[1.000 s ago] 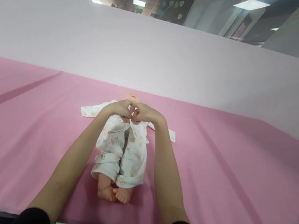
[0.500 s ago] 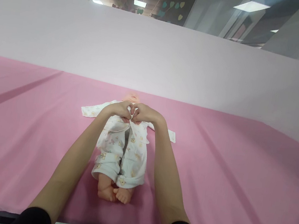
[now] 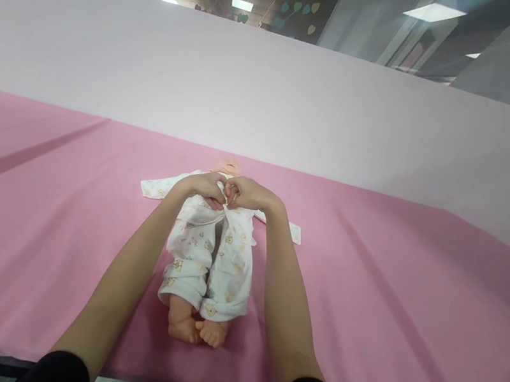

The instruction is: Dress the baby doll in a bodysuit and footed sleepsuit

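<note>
Doll (image 3: 198, 327) lay face-up mid-tabletop (image 3: 409, 319), feet toward the near edge, so left hand (image 3: 202, 185) and right hand (image 3: 245, 193) could pinch its garment (image 3: 229, 258) closed at the chest.

The hands (image 3: 226, 190) hide the doll's (image 3: 210, 255) chest and most of its face.

doll on the table, hands at its chest

a doll (image 3: 210, 255) lies on its back in the middle of the table (image 3: 385, 315), feet toward the near edge, head toward the partition (image 3: 297, 107) behind the table. the left hand (image 3: 205, 185) and right hand (image 3: 247, 194) meet over its chest, touching the garment (image 3: 228, 264), one forearm along each side.
</note>
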Demonstrator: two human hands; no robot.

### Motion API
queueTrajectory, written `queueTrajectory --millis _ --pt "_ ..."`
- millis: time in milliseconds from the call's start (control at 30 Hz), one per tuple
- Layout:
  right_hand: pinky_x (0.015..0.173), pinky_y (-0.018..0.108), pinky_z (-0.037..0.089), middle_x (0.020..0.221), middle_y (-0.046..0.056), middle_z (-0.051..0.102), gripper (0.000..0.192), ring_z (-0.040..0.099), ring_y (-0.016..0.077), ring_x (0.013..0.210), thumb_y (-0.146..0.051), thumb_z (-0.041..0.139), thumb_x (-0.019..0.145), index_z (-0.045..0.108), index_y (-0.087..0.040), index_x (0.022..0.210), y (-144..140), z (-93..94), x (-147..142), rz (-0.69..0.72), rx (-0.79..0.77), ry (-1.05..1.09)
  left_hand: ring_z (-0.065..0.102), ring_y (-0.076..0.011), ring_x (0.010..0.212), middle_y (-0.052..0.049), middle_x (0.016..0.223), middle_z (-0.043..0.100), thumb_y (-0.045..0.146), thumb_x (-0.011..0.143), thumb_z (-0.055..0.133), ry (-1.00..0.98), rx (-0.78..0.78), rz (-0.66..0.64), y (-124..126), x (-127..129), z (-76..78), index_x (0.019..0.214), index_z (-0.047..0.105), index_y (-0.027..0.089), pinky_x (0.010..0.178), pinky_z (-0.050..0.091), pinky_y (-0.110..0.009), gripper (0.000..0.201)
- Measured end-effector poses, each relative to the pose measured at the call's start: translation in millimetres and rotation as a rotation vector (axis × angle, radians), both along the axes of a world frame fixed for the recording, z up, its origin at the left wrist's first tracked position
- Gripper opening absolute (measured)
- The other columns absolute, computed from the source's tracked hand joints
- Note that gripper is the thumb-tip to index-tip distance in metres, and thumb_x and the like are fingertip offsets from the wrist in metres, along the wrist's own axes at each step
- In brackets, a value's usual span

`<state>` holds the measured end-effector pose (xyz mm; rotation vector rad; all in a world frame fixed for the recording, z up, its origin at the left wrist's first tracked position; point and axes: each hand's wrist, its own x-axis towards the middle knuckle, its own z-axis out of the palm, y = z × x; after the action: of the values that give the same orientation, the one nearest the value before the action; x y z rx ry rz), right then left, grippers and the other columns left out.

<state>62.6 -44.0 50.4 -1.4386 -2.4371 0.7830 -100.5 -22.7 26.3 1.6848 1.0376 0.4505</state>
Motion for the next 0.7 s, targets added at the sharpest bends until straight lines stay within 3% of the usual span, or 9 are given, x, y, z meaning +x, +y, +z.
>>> queueTrajectory --millis 267,567,700 --pt "0.058 0.022 0.036 0.071 -0.004 0.053 0.020 0.049 0.0112 0.066 -0.015 0.064 0.055 0.049 -0.018 0.067 17 -15.7 17 0.114 -0.183 0.267 0.068 -0.0153 0.069 -0.003 0.073 0.067 0.011 0.060 0.070 0.049 0.004 0.026 -4 1 4.1 0.091 0.053 0.015 0.074 0.058 -0.032 0.035" --pt "0.051 0.021 0.026 0.069 -0.004 0.052 0.017 0.042 0.0074 0.058 -0.017 0.066 0.053 0.055 -0.015 0.066 19 -18.6 16 0.081 -0.240 0.340 0.069 -0.0184 0.081 -0.008 0.095 0.068 0.013 0.059 0.070 0.245 0.119 0.016 -16 3 18.3 0.096 0.057 0.015 0.068 0.058 -0.026 0.039" --pt "0.049 0.022 0.021 0.064 -0.005 0.050 0.018 0.035 0.0055 0.053 -0.019 0.068 0.052 0.057 -0.015 0.066 22 -22.4 18 0.058 -0.270 0.393 0.069 -0.0195 0.082 -0.009 0.095 0.070 0.012 0.060 0.069 0.298 0.152 0.030 -22 5 23.0 0.099 0.056 0.015 0.065 0.057 -0.024 0.041"
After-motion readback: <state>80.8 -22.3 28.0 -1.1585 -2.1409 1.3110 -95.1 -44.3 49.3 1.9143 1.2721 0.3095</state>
